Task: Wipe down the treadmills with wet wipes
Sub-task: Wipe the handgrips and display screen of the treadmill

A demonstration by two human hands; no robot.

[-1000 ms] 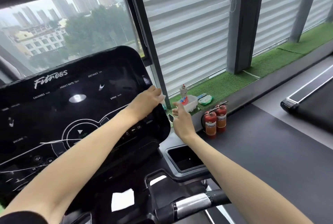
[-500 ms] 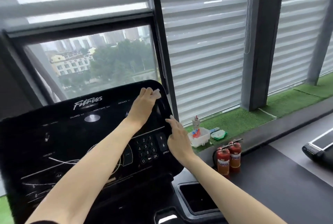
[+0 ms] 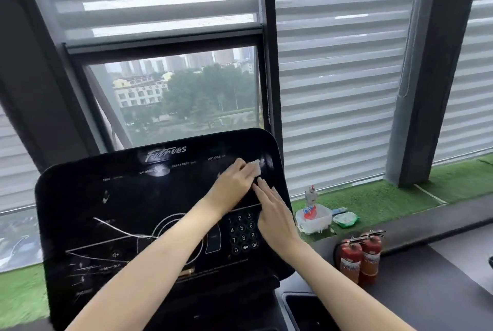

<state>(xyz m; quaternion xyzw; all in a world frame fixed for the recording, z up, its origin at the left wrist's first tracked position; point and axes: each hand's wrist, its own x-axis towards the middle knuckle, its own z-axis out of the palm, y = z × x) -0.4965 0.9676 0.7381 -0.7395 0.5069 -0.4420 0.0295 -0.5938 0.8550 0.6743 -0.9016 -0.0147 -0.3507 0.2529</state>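
Wipe at the upper right corner of the treadmill console, both hands on the panel.

The black console [image 3: 133,210] faces the person, tilted back toward the window, with its long axis running left to right. The left hand [image 3: 234,178] lies near the top right corner, fingers nearly straight and aimed at that corner, pressing a small bunched wet wipe [image 3: 255,165] flat to the glass. The white wad shows just past the fingertips, and I see no pinch. The right hand [image 3: 274,213] lies flat and open by the right edge, above the number keypad [image 3: 243,234], holding nothing, its fingertips just under the left hand. Beyond the console's right edge a white tub [image 3: 316,220] and a wipe packet [image 3: 346,219] sit on the green turf strip [image 3: 386,197]. Two red fire extinguishers [image 3: 360,258] stand upright side by side, touching, on the dark floor below it.
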